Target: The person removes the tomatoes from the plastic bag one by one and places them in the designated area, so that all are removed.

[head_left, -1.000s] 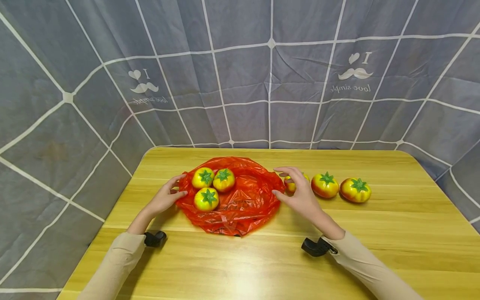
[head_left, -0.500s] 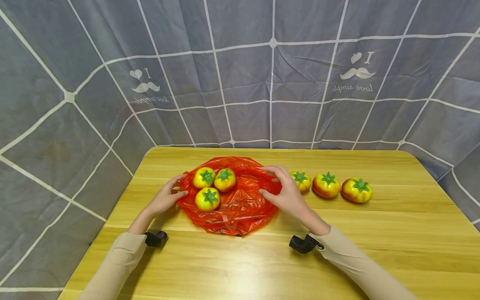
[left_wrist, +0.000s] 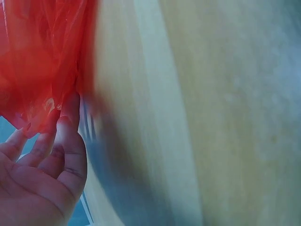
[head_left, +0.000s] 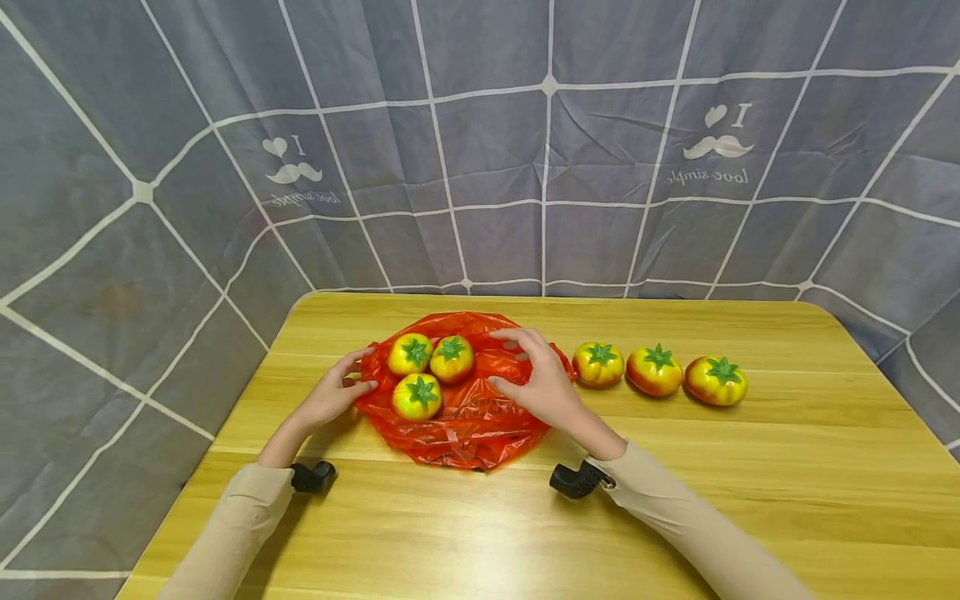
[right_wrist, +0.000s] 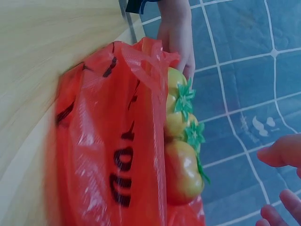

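Note:
A red plastic bag (head_left: pixel 480 437) lies spread open on the table, its mouth facing up. Inside its left part sit three yellow-and-red tomatoes (head_left: pixel 417 396) with green star-shaped tops, grouped together. My left hand (head_left: pixel 327 397) holds the bag's left edge; in the left wrist view its fingertips (left_wrist: pixel 69 106) are at the thin red film. Over the bag's right half is my right hand (head_left: pixel 551 390), fingers spread and relaxed, with nothing between them. The right wrist view shows this hand's fingers (right_wrist: pixel 282 150) apart from the tomatoes in the bag (right_wrist: pixel 183 172).
Three more tomatoes stand in a row right of the bag: a near one (head_left: pixel 597 365), a middle one (head_left: pixel 653 372) and a far right one (head_left: pixel 715 382). The wooden table (head_left: pixel 450 533) meets a grey checked curtain (head_left: pixel 495 167) behind.
My right hand has moved left, from the bag's right rim and the nearest loose tomato to over the bag, uncovering that tomato. My left hand stays at the bag's edge.

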Motion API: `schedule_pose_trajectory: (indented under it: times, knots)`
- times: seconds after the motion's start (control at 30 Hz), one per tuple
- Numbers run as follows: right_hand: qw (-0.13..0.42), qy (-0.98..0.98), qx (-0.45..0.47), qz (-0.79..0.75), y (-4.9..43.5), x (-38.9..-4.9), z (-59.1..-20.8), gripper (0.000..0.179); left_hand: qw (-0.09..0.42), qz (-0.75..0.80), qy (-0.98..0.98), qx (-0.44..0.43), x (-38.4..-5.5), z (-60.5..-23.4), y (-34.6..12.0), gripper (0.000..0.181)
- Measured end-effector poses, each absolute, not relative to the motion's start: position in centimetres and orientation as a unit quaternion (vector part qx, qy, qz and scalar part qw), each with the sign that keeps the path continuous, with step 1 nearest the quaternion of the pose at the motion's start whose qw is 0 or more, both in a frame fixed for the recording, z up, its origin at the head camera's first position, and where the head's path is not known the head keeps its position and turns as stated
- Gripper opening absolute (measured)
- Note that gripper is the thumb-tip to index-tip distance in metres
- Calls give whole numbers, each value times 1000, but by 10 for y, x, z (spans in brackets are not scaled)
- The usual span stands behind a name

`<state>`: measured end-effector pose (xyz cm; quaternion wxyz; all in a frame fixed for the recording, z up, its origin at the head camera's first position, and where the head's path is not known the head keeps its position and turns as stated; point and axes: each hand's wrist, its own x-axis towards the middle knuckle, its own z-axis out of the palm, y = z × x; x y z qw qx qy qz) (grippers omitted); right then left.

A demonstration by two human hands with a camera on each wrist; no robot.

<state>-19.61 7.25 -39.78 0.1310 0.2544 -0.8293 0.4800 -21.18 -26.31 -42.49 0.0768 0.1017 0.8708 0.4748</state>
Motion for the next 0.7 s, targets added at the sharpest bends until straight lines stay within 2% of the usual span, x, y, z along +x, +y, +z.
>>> schedule_pose_trajectory:
  times: [0.33, 0.7]
  knots:
    - [102, -820, 235, 512, 54, -207, -396, 55, 74, 476, 871, 101, -210, -423, -264, 56]
    - [33, -816, 216, 536, 40, -225, -386, 59, 74, 475, 871, 98, -209, -423, -267, 57]
